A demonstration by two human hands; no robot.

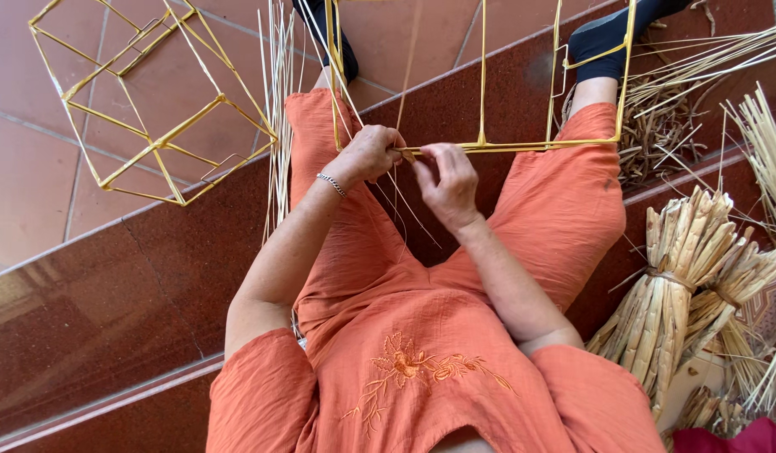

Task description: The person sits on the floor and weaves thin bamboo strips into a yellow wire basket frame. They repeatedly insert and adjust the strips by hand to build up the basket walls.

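Soft even daylight, sharp focus, faint shadows.

No packages, labels, signs or screens show anywhere in the head view. A pale flat piece (698,382) pokes out from under the bundles at the lower right; it may be card or board, but too little of it shows to tell, and no markings are visible on it.
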